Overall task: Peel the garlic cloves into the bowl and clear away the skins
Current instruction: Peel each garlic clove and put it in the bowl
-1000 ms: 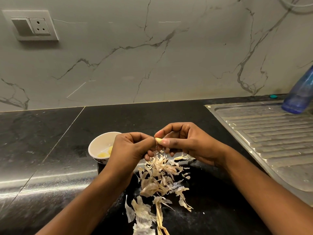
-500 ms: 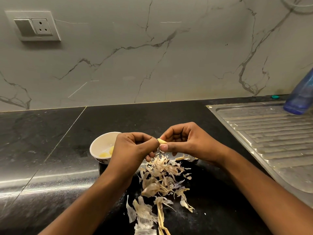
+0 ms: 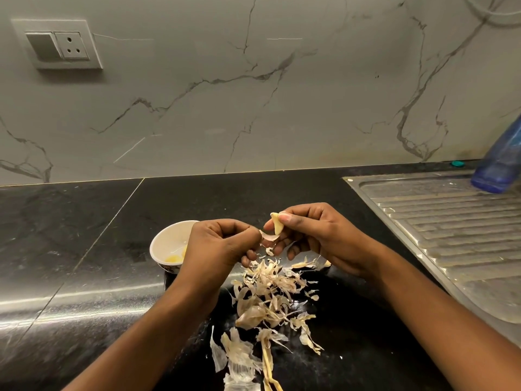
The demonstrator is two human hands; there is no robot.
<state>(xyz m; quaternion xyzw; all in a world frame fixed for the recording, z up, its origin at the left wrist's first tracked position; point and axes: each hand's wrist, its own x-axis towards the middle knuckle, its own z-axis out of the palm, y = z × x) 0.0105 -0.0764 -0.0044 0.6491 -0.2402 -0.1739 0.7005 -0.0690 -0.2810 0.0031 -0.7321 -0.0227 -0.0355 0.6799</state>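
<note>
Pinching clove (image 3: 277, 223) in right fingers (image 3: 288, 218), left fingers (image 3: 249, 235) gripping skin (image 3: 268, 237), black counter (image 3: 84, 249), marble wall (image 3: 253, 108)

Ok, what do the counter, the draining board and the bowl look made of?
Counter: polished black stone, probably granite, glossy with speckles. Draining board: stainless steel, it seems, grey ribbed sheen. Bowl: perhaps glazed ceramic, smooth white inside.
</note>
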